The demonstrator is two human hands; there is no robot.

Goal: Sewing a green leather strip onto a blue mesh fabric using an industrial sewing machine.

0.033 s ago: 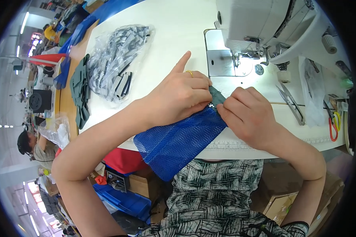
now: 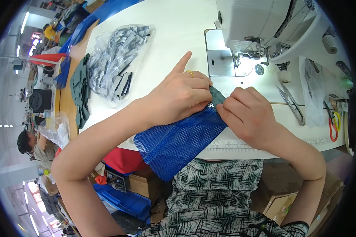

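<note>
Blue mesh fabric (image 2: pixel 182 138) hangs from between my hands over the front edge of the table, with a dark green cloth piece (image 2: pixel 217 95) at its upper corner. My left hand (image 2: pixel 188 93) pinches the join from the left, its index finger stretched out, a ring on one finger. From the right, my right hand (image 2: pixel 247 112) grips the green piece's edge between bent fingers and thumb. Both hands are just in front of the sewing machine (image 2: pixel 257 23), and the fabric lies apart from its metal plate (image 2: pixel 220 63). The fingertips partly hide the join.
On the white table (image 2: pixel 178 23) lie a clear bag of grey strips (image 2: pixel 118 59) and dark green cloth pieces (image 2: pixel 80 93) at left. Tweezers (image 2: pixel 292 104), a thread spool (image 2: pixel 283 76) and red-and-yellow-handled scissors (image 2: pixel 333 128) are at right. A measuring tape (image 2: pixel 233 146) runs along the front edge.
</note>
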